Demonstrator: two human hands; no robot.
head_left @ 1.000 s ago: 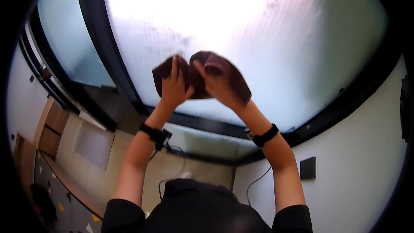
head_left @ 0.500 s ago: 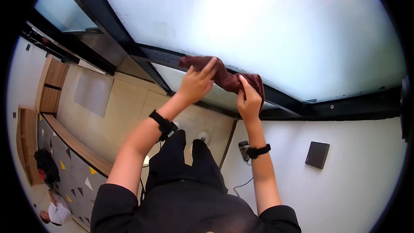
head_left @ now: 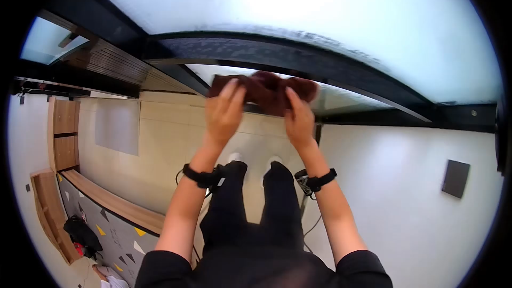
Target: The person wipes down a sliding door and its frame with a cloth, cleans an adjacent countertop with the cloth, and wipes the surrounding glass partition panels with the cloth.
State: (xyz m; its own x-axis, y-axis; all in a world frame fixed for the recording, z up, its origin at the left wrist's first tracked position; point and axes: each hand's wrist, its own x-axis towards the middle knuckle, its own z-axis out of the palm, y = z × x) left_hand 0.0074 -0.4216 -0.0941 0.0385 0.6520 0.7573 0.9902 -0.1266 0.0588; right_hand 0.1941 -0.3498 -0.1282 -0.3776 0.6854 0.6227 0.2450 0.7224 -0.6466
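Note:
A bunched dark brown cloth [head_left: 266,93] stretches between my two hands, in front of the black window frame's lower edge. My left hand [head_left: 225,112] grips its left part, fingers on top of the fabric. Its right part is pinched in my right hand [head_left: 300,120]. Above the cloth runs the black frame bar [head_left: 224,49], its top surface speckled with wet-looking marks. Beyond the bar is a large frosted glass pane [head_left: 298,0], with marks along its lower edge. Whether the cloth touches the lower glass I cannot tell.
A dark square plate [head_left: 455,179] is on the white wall at the right. At the left are wooden shelves [head_left: 66,133] and a grey patterned panel [head_left: 114,234] with a black bag [head_left: 82,236] by it. Part of another person [head_left: 112,278] shows at the bottom left. Cables hang near both my wrists.
The view has tilted down, showing more floor and my legs. Both hands have moved with the cloth from the large pane, over the frame bar, to below it.

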